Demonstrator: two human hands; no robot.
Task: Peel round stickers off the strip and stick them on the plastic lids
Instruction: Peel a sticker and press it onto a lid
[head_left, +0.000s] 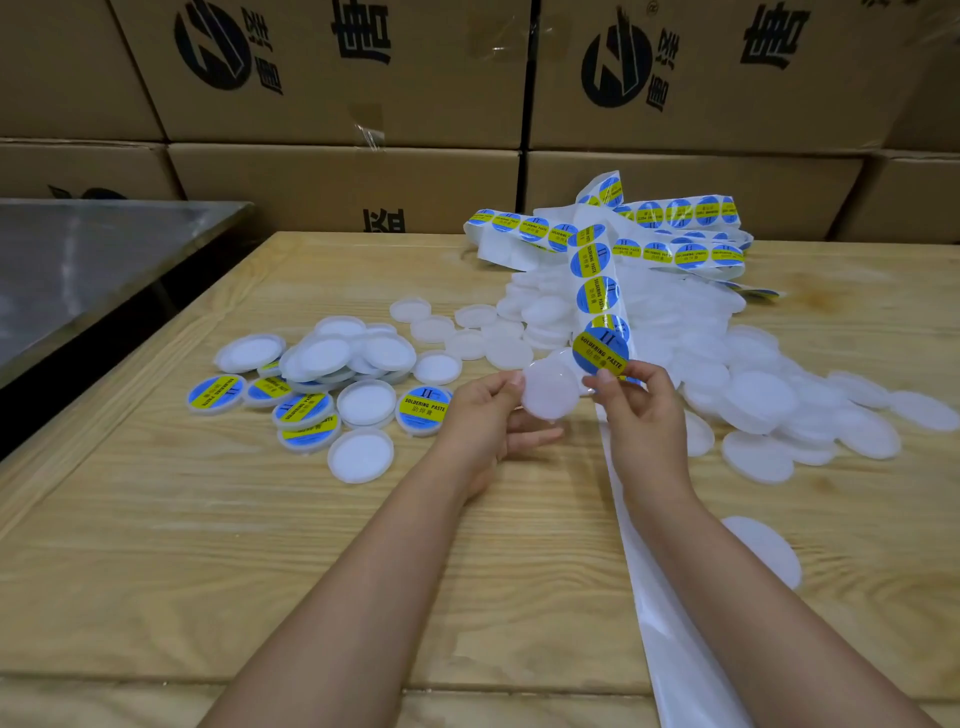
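Note:
My left hand holds a bare translucent white plastic lid upright by its edge above the wooden table. My right hand pinches a round blue and yellow "SOLDERING PASTE" sticker just right of that lid, at the end of the sticker strip. The strip runs back to a tangled heap of stickers. Its empty white backing trails toward me under my right forearm. A group of lids with stickers on them lies at the left.
A large heap of plain white lids spreads over the right of the wooden table. One lid lies alone near my right forearm. Cardboard boxes are stacked behind. A metal surface adjoins at the left.

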